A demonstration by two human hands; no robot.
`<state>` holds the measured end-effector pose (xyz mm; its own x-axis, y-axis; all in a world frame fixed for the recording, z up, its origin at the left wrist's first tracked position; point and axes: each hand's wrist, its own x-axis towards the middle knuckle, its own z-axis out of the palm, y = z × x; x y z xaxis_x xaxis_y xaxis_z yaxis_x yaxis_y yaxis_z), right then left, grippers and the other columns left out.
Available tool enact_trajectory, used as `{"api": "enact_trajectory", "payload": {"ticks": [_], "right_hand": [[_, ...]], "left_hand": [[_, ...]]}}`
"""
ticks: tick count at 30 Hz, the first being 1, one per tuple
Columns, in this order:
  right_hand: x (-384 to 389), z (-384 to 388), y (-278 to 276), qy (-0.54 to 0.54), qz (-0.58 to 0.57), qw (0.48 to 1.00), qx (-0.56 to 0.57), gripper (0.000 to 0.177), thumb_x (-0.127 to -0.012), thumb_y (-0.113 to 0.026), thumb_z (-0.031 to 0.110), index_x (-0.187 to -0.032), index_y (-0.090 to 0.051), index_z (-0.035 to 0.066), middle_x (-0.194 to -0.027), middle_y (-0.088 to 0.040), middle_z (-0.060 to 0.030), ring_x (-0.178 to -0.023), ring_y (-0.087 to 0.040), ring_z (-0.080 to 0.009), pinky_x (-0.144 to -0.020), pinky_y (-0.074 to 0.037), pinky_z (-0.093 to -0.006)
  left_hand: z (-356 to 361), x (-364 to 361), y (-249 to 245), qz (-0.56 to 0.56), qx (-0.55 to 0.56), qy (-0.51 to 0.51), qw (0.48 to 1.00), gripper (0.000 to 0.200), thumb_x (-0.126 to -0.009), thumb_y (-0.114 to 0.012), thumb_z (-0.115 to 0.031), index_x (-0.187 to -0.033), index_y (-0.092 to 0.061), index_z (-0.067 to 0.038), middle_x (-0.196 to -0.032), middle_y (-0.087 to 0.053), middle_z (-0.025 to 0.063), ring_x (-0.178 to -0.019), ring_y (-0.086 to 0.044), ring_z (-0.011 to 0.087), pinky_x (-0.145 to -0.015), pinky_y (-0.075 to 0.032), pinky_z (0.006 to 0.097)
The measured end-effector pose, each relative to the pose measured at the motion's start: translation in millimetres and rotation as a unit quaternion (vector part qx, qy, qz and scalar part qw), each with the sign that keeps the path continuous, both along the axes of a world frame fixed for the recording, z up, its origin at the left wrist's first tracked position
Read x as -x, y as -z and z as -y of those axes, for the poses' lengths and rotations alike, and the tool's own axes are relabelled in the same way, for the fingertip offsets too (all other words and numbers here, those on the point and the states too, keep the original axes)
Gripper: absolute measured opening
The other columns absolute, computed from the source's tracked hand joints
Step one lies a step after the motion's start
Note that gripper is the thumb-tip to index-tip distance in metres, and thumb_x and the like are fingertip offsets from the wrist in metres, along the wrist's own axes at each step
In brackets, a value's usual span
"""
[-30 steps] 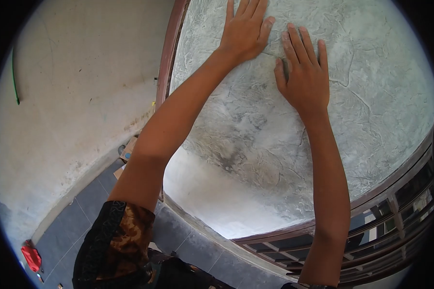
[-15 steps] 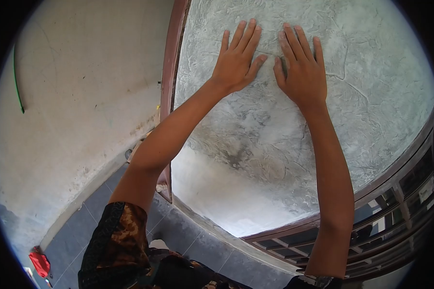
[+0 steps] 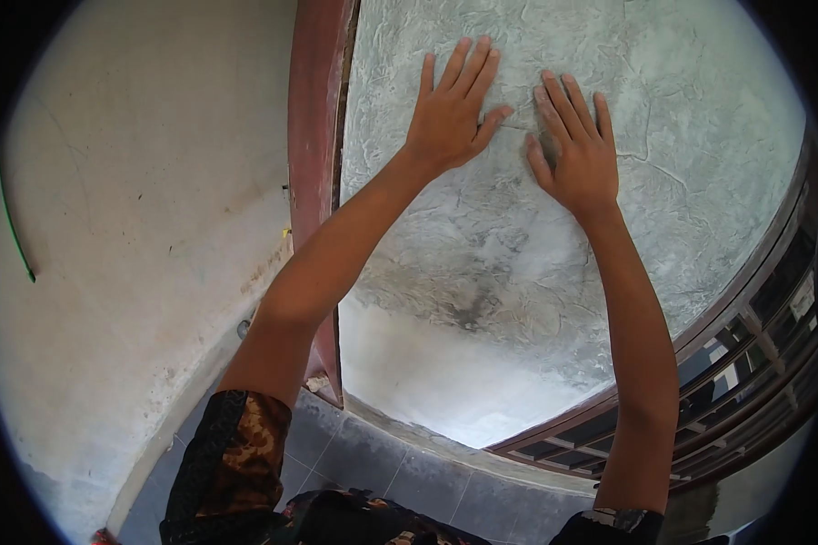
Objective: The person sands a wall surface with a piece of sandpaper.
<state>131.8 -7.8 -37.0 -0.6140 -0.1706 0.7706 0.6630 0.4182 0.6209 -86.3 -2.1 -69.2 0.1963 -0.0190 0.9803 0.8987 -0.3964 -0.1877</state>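
Observation:
Both my hands are against a grey-green textured wall panel point(image 3: 445, 263) with a rough, plaster-like surface. My left hand point(image 3: 452, 113) lies flat near its upper left, fingers pointing up and thumb out to the right. To its right and slightly lower is my right hand point(image 3: 580, 154), fingers stretched upward and thumb apart. Neither hand holds anything. Darker smudged patches and a pale white area show on the panel below the hands.
A reddish-brown wooden frame point(image 3: 314, 136) borders the panel on the left, beside a beige wall point(image 3: 154, 182) with a green cord point(image 3: 14, 227). Dark window slats point(image 3: 754, 363) stand at the lower right. Grey floor tiles point(image 3: 418, 481) lie below.
My right hand has slid a little down the panel. The left hand stays nearly in place. My view has shifted, and the red item on the floor is now almost out of sight.

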Motion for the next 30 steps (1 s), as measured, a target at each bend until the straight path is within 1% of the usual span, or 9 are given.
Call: {"api": "enact_trajectory", "payload": {"ticks": [3, 9, 14, 16, 17, 21, 25, 26, 30], "right_hand": [[13, 2, -3, 0.026, -0.017, 1.000, -0.006, 0.054, -0.094, -0.061, 0.027, -0.144, -0.058, 0.010, -0.160, -0.047, -0.0045, -0.150, -0.040, -0.0227, -0.123, -0.028, -0.0553], [31, -7, -10, 0.031, -0.052, 0.998, -0.023, 0.051, -0.096, -0.058, 0.023, -0.146, -0.057, 0.014, -0.160, -0.048, -0.0010, -0.150, -0.041, -0.0215, -0.123, -0.028, -0.0540], [29, -2, -8, 0.015, -0.058, 0.998, 0.002, 0.053, -0.098, -0.056, 0.019, -0.151, -0.053, 0.016, -0.161, -0.046, 0.0004, -0.151, -0.039, -0.0217, -0.124, -0.026, -0.0513], [27, -1, -10, 0.010, -0.044, 0.999, -0.008, 0.053, -0.097, -0.057, 0.020, -0.150, -0.053, 0.017, -0.161, -0.047, 0.0003, -0.150, -0.040, -0.0217, -0.124, -0.027, -0.0503], [27, -1, -9, 0.013, -0.046, 0.999, -0.006, 0.053, -0.097, -0.057, 0.020, -0.150, -0.053, 0.017, -0.161, -0.047, 0.0003, -0.150, -0.040, -0.0217, -0.124, -0.027, -0.0503], [29, -1, -9, 0.011, -0.054, 0.998, -0.010, 0.053, -0.096, -0.057, 0.021, -0.149, -0.054, 0.018, -0.160, -0.047, 0.0003, -0.150, -0.041, -0.0218, -0.124, -0.027, -0.0497], [27, -6, -8, 0.007, -0.063, 0.998, -0.004, 0.052, -0.096, -0.057, 0.021, -0.148, -0.056, 0.017, -0.160, -0.048, 0.0005, -0.150, -0.041, -0.0218, -0.124, -0.028, -0.0495], [27, -7, -8, 0.007, -0.065, 0.998, -0.007, 0.052, -0.096, -0.057, 0.021, -0.148, -0.056, 0.017, -0.160, -0.048, 0.0005, -0.150, -0.041, -0.0218, -0.124, -0.028, -0.0495], [27, -8, -8, 0.011, -0.068, 0.998, -0.012, 0.052, -0.095, -0.059, 0.023, -0.146, -0.057, 0.017, -0.159, -0.049, -0.0001, -0.148, -0.043, -0.0214, -0.124, -0.028, -0.0489]], "left_hand": [[-14, 12, -54, 0.031, -0.089, -0.022, 0.995, 0.065, -0.103, -0.054, -0.039, -0.156, -0.041, -0.004, -0.166, -0.035, 0.0142, -0.154, -0.030, 0.0345, -0.120, -0.020, 0.0659], [3, 10, 47, 0.000, 0.028, 0.018, 0.999, 0.064, -0.104, -0.052, -0.035, -0.159, -0.037, -0.004, -0.168, -0.031, 0.0137, -0.156, -0.026, 0.0335, -0.121, -0.017, 0.0649], [-10, 10, -55, -0.008, -0.067, 0.013, 0.998, 0.063, -0.103, -0.056, -0.032, -0.157, -0.039, -0.004, -0.160, -0.041, 0.0156, -0.155, -0.029, 0.0323, -0.120, -0.020, 0.0651], [-7, 9, -68, -0.009, -0.002, -0.019, 1.000, 0.068, -0.109, -0.044, -0.036, -0.161, -0.025, 0.004, -0.170, -0.022, 0.0211, -0.158, -0.017, 0.0386, -0.125, -0.011, 0.0619], [-19, 9, -49, -0.012, -0.078, -0.012, 0.997, 0.063, -0.103, -0.055, -0.036, -0.154, -0.044, -0.002, -0.159, -0.044, 0.0139, -0.153, -0.030, 0.0349, -0.120, -0.020, 0.0657], [-16, 11, 17, 0.000, -0.079, 0.050, 0.996, 0.067, -0.103, -0.058, -0.034, -0.154, -0.037, 0.005, -0.156, -0.040, 0.0233, -0.154, -0.027, 0.0394, -0.120, -0.012, 0.0690], [-22, 15, 4, -0.005, -0.061, 0.069, 0.996, 0.068, -0.104, -0.057, -0.036, -0.156, -0.036, 0.003, -0.159, -0.038, 0.0217, -0.156, -0.025, 0.0395, -0.120, -0.010, 0.0703], [-20, 15, 7, -0.006, -0.057, 0.026, 0.998, 0.069, -0.104, -0.056, -0.037, -0.156, -0.035, 0.003, -0.161, -0.036, 0.0208, -0.156, -0.024, 0.0396, -0.119, -0.010, 0.0709], [-9, 6, 53, 0.011, 0.001, -0.014, 1.000, 0.068, -0.103, -0.055, -0.039, -0.156, -0.039, 0.000, -0.166, -0.033, 0.0159, -0.157, -0.023, 0.0366, -0.119, -0.008, 0.0733]]}}
